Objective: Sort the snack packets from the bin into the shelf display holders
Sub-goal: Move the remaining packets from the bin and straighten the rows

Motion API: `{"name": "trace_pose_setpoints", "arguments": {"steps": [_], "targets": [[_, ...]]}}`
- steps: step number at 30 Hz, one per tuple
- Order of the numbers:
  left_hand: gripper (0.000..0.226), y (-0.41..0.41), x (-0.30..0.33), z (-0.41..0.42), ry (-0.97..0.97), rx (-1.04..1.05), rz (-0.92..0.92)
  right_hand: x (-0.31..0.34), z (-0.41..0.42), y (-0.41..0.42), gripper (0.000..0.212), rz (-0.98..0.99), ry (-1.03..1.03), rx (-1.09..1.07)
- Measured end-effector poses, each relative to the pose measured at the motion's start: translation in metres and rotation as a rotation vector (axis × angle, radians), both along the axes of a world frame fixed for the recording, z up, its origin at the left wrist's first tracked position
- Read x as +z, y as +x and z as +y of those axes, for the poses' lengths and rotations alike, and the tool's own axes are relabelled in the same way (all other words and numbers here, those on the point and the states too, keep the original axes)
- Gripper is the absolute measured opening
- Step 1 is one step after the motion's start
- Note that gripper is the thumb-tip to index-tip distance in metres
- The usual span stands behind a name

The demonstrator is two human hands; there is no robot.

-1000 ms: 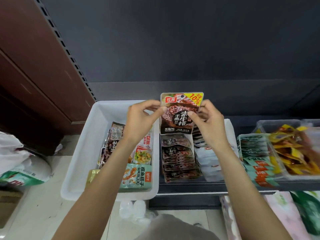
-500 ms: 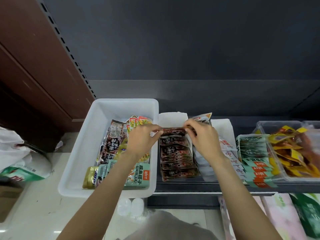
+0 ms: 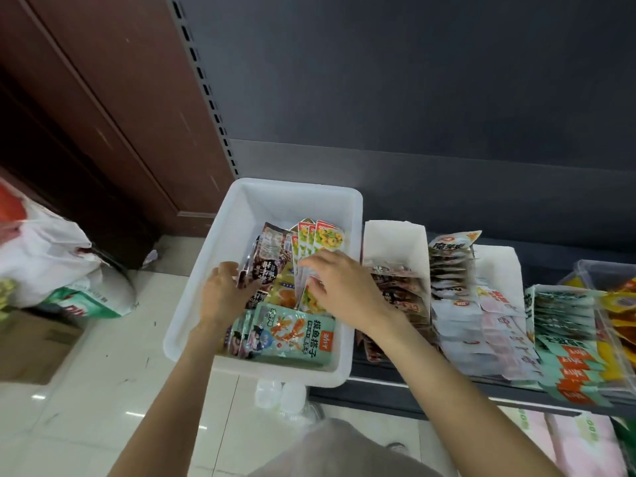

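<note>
Left grip: the left hand (image 3: 225, 290) is inside the white bin (image 3: 206, 266), fingers curled round the edge of a dark packet (image 3: 266, 259) that stands upright near the bin's left wall; it looks like a hold, though the fingertips are partly hidden.
Right grip: the right hand (image 3: 340, 287) reaches into the bin with fingers bent down onto the yellow-green packets (image 3: 321, 237); whether it pinches one or only parts them, I cannot tell.
Still in the bin: dark packets, yellow-green ones, an orange-yellow one beneath the hands, and several mint packets (image 3: 292, 333) leaning against the near wall.
Already shelved: the white cardboard holder (image 3: 395, 239) just beside the bin holds a row of dark packets; the next holder (image 3: 495, 266) has pale packets, and further right sit mint-and-orange packets (image 3: 568, 356) and a clear tub (image 3: 599, 273) of yellow ones.
Progress: judged partway. The holders are well filled, yet the bin keeps a mixed layer.
Left to do: lift out each kind and match it to its holder.
</note>
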State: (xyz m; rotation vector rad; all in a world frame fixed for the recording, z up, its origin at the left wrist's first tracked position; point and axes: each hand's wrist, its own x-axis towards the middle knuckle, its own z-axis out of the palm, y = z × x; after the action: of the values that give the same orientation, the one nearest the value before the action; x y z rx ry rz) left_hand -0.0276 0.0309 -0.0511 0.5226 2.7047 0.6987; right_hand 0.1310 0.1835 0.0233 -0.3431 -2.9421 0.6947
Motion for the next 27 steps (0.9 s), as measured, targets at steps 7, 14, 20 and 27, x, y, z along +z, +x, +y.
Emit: {"name": "trace_pose_setpoints", "arguments": {"steps": [7,14,20,27], "targets": [[0.03,-0.006,-0.004,0.012,-0.053,-0.081,-0.054,-0.07,-0.019,-0.07,0.072,-0.433,-0.006,0.069],[0.024,-0.017,-0.006,0.012,-0.011,-0.167,0.131,-0.073,-0.018,-0.076,0.069,-0.441,-0.081,0.063],[0.015,-0.019,0.035,0.019,0.31,-0.056,0.443,-0.03,-0.017,-0.067,0.062,-0.152,-0.187,-0.096],[0.02,0.013,0.088,0.035,0.922,0.181,-0.42,0.006,-0.02,-0.04,0.088,0.132,-0.101,-0.167]]}}
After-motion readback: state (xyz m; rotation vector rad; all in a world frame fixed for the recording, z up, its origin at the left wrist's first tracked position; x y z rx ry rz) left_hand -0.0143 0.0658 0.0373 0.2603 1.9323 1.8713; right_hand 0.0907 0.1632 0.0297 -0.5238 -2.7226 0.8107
